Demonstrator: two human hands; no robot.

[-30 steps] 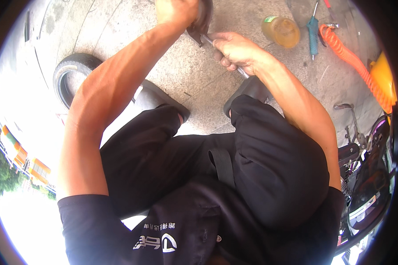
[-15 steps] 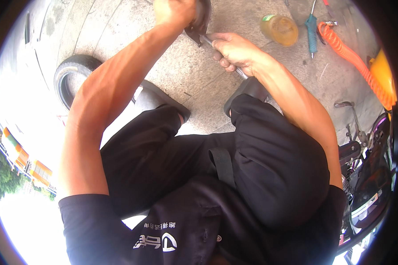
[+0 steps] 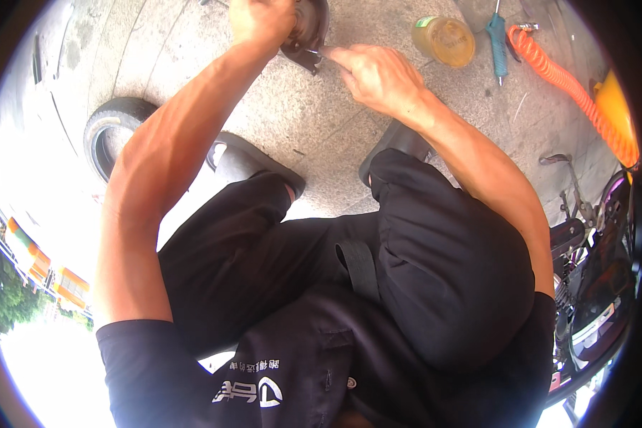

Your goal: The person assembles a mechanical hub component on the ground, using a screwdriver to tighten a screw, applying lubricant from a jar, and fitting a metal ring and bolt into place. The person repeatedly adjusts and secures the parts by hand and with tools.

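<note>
At the top edge of the head view, my left hand [image 3: 262,21] is closed round a dark, round metal plate-like part [image 3: 308,27], with a notched lower edge; its upper side is cut off by the frame. My right hand [image 3: 385,77] is closed, its back facing up and its index finger stretched toward the plate's rim. From that fingertip a thin silvery metal tool [image 3: 312,51] reaches onto the plate. The rest of the tool is hidden under the hand, so its exact kind does not show.
Right of my hands stand a jar of yellowish stuff [image 3: 446,43], a blue-handled tool [image 3: 497,44] and a coiled orange air hose [image 3: 549,71]. A small tyre [image 3: 107,128] lies on the left. Motorbike parts [image 3: 592,285] crowd the lower right. My shoes [image 3: 253,162] flank the floor between.
My right hand has turned over, so its back now faces up and the tool's shaft is hidden. The plate has tilted, showing more of its inner face; my left hand shifted slightly left.
</note>
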